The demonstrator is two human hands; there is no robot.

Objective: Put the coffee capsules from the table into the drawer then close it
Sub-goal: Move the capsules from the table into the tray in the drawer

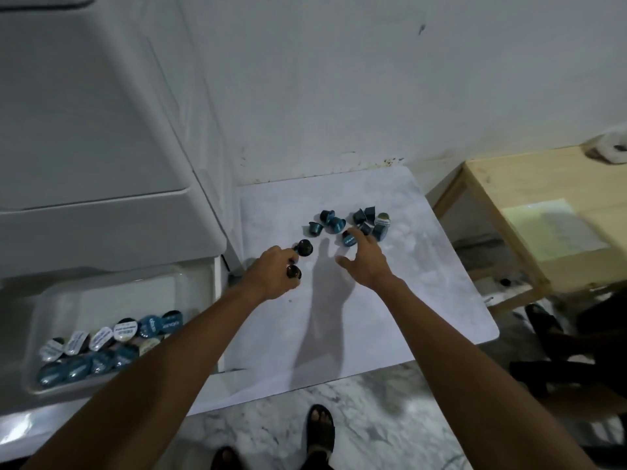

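Note:
Several blue coffee capsules [353, 224] lie in a loose heap at the far side of the white table [424, 300]. My left hand [271, 278] is shut on two dark capsules [298, 261], one above the other, over the table's left part. My right hand [364, 261] hovers with fingers spread, its fingertips touching a blue capsule [348, 238] at the near edge of the heap. To the left, an open white drawer [112, 293] holds several capsules [108, 347] in rows, foil lids up.
A white cabinet [84, 130] rises above the drawer at left. A wooden side table [529, 205] stands to the right, with dark shapes on the floor below it. My sandalled feet [319, 432] stand on the marbled floor at the table's front edge.

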